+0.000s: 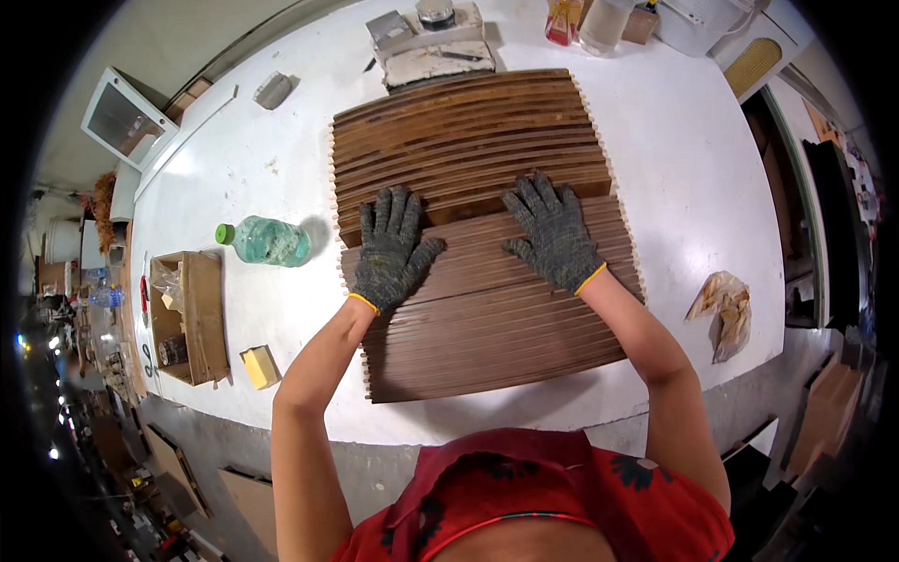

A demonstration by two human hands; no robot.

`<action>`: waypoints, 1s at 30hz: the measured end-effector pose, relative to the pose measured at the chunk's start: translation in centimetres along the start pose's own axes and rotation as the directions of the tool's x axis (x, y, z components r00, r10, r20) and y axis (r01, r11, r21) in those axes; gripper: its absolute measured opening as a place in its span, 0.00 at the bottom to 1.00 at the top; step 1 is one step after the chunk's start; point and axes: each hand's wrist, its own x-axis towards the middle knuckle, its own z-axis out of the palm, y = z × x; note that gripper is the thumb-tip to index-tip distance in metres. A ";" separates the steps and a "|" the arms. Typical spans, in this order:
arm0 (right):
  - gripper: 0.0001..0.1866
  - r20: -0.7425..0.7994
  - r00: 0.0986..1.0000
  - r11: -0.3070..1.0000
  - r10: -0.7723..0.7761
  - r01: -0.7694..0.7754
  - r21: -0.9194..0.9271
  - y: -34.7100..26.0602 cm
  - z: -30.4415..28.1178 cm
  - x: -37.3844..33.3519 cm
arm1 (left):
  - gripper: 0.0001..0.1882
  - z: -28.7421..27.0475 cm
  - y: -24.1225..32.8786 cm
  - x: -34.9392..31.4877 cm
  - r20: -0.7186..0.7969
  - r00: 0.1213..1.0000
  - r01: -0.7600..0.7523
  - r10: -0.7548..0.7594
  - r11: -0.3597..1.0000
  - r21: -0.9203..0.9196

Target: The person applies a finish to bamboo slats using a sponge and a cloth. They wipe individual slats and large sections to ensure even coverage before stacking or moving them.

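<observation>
Side by side on a white table lie many long, thin brown wooden strips (487,328), their pale ends showing in a jagged row at each side. The far strips (459,131) stand higher and look darker, with gaps between them; the near ones lie close together. My left hand (389,245), in a dark grey knitted glove with a yellow cuff, rests flat on the strips at the step between the two parts, fingers spread. My right hand (554,232), gloved alike, lies flat at the same step further right, fingers apart. Neither hand grips anything.
Left of the strips are a green-capped bottle (272,242), an open cardboard box (211,318) and a yellow block (260,367). Beyond them stands a whitish block (440,61) with small items on it. A crumpled plastic bag (726,314) lies near the right edge.
</observation>
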 end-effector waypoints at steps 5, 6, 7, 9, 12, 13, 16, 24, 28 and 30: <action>0.39 0.002 1.000 0.996 0.027 -0.027 -0.085 0.2 0.4 1.8 | 0.41 0.5 -1.2 1.5 -0.089 0.993 0.086 -0.081 0.995 0.056; 0.39 0.001 0.999 0.994 0.045 -0.044 -0.099 0.4 0.4 2.3 | 0.41 0.6 -1.4 2.2 -0.078 0.993 0.095 -0.091 0.994 0.054; 0.39 0.000 0.998 0.992 0.061 -0.061 -0.112 0.6 0.3 2.7 | 0.41 0.7 -1.6 2.6 -0.067 0.993 0.105 -0.101 0.993 0.053; 0.39 0.009 0.997 0.990 0.074 -0.072 -0.123 0.9 0.3 2.8 | 0.41 0.8 -1.6 3.1 -0.058 0.995 0.089 -0.086 0.995 0.050; 0.39 0.007 0.998 0.996 0.064 -0.064 -0.067 1.4 0.5 3.1 | 0.41 0.7 -2.1 3.4 -0.037 0.996 0.085 -0.083 0.996 0.036; 0.39 -0.004 0.999 0.998 0.051 -0.051 -0.043 1.3 0.5 2.9 | 0.41 0.7 -2.4 3.3 -0.030 0.996 0.089 -0.088 0.996 0.029; 0.38 -0.099 0.995 0.997 -0.002 0.010 0.072 1.1 0.0 2.6 | 0.39 2.2 -3.5 2.0 -0.229 0.967 0.087 -0.112 0.989 -0.117; 0.40 0.080 0.995 0.993 0.059 -0.050 -0.106 0.7 -0.7 -4.6 | 0.39 0.6 0.1 -5.7 -0.047 0.997 0.061 -0.058 0.996 0.058; 0.39 0.031 0.997 0.990 0.071 -0.067 -0.126 1.0 0.0 -2.6 | 0.39 -0.1 -0.7 -3.9 -0.075 0.994 0.087 -0.083 0.995 0.041; 0.38 -0.041 0.997 0.995 0.064 -0.067 -0.068 1.7 0.9 -2.1 | 0.39 0.6 -1.3 -3.8 -0.125 0.988 0.089 -0.087 0.996 0.013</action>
